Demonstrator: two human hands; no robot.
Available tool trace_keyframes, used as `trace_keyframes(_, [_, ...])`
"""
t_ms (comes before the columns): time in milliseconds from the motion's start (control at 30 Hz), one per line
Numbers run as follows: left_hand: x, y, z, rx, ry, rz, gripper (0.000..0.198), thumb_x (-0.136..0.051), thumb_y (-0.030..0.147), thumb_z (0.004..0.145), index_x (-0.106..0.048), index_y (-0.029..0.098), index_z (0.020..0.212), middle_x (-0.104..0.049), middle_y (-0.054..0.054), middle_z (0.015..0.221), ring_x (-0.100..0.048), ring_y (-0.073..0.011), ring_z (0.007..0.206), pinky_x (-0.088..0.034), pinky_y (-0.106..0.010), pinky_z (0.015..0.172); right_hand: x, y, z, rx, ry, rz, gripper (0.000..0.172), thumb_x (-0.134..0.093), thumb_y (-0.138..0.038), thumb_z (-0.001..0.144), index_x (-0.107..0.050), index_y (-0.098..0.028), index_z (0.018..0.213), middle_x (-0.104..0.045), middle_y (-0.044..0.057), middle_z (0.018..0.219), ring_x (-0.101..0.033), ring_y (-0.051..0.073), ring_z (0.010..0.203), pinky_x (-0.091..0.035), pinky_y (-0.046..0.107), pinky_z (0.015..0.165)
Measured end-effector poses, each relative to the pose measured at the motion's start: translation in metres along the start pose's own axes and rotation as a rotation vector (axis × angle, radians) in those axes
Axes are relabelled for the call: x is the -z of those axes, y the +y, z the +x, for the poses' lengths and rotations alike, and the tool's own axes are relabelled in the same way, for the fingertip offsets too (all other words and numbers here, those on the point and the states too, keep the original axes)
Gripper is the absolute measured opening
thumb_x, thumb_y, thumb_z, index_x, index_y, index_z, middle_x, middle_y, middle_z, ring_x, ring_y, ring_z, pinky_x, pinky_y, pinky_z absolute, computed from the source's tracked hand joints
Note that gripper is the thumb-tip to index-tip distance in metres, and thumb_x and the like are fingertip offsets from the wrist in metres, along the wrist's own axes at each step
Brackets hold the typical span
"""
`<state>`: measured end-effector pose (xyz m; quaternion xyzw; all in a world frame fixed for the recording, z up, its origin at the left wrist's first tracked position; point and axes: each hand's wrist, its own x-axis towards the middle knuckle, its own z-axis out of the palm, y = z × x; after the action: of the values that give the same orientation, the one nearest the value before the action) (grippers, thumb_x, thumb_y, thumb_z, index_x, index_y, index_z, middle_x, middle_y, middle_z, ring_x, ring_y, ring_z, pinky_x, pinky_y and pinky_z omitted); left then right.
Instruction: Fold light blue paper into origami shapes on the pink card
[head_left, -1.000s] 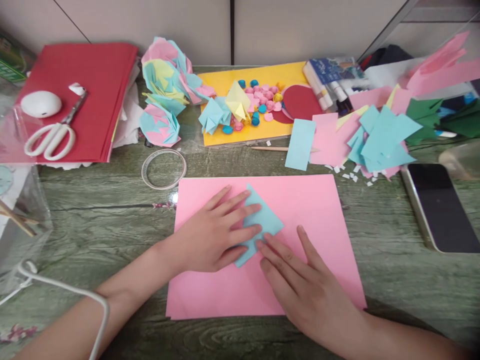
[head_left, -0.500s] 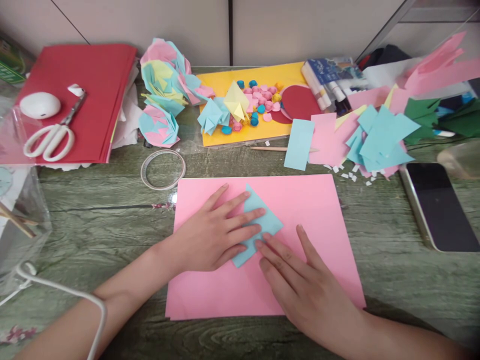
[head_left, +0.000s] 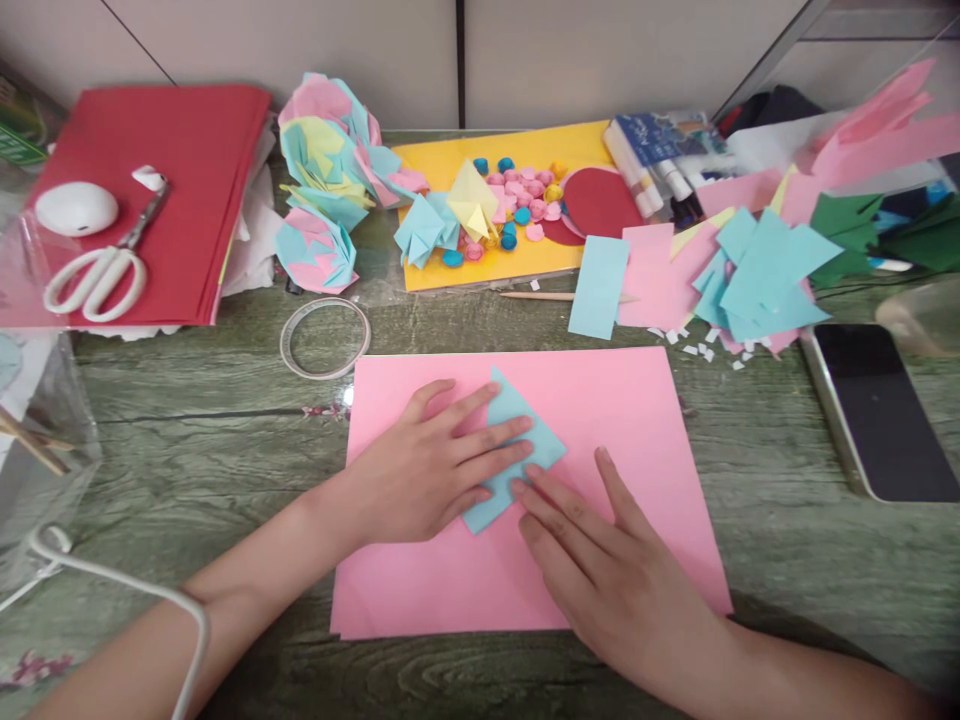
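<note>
A light blue piece of folded paper (head_left: 536,440) lies tilted on a pink sheet stack (head_left: 645,400). My left hand (head_left: 420,465) rests flat across its left side, fingers spread, the fingertips pressing on the paper. From the lower right my right hand (head_left: 611,560) touches the paper's lower right edge with its fingertips; its index finger stands apart over the pink sheet. Neither hand grips anything. Part of the blue paper is hidden under my left fingers.
Behind stand a tape roll (head_left: 283,345), folded paper shapes (head_left: 319,245) and a yellow sheet (head_left: 427,278) with small paper pieces. Scissors (head_left: 101,280) lie on red paper (head_left: 180,130) at left. At right are blue paper pieces (head_left: 772,285) and a phone (head_left: 885,410). A white cable (head_left: 142,585) crosses my left forearm.
My left hand's fingers have shifted very slightly on the blue paper, one fingertip sliding a little to the right. My right hand and the paper stay almost still.
</note>
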<state>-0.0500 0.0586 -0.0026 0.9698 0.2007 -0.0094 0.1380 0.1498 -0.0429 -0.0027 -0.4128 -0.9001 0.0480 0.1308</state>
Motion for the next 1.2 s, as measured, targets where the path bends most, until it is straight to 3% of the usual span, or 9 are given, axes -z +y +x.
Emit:
trace_keyframes(767, [0.004, 0.003, 0.000, 0.017, -0.067, 0.053, 0.047, -0.032, 0.036, 0.091, -0.028, 0.025, 0.136, -0.028, 0.000, 0.143, -0.008, -0.0295, 0.134, -0.015, -0.052, 0.101, -0.001, 0.000, -0.001, 0.004, 0.003, -0.008, 0.022, -0.037, -0.007, 0.084, -0.058, -0.011, 0.091, -0.058, 0.015, 0.116, -0.046, 0.025, 0.116, -0.017, 0.061, 0.103])
trace_keyframes(1000, [0.004, 0.003, 0.000, 0.031, -0.068, 0.025, 0.051, -0.036, 0.037, 0.089, -0.026, 0.026, 0.137, -0.028, 0.001, 0.143, -0.007, -0.0289, 0.134, -0.009, -0.054, 0.104, 0.000, 0.002, -0.001, 0.002, 0.037, 0.036, 0.023, -0.037, -0.005, 0.082, -0.058, -0.008, 0.091, -0.060, 0.017, 0.112, -0.048, 0.026, 0.114, -0.018, 0.062, 0.103])
trace_keyframes(1200, [0.004, 0.002, -0.001, 0.037, -0.058, -0.026, 0.050, -0.034, 0.038, 0.089, -0.024, 0.026, 0.137, -0.031, 0.002, 0.142, -0.006, -0.0287, 0.135, -0.005, -0.057, 0.104, 0.004, 0.010, -0.002, -0.016, 0.057, 0.096, 0.024, -0.039, -0.001, 0.079, -0.059, -0.010, 0.089, -0.064, 0.011, 0.106, -0.051, 0.025, 0.110, -0.017, 0.064, 0.103])
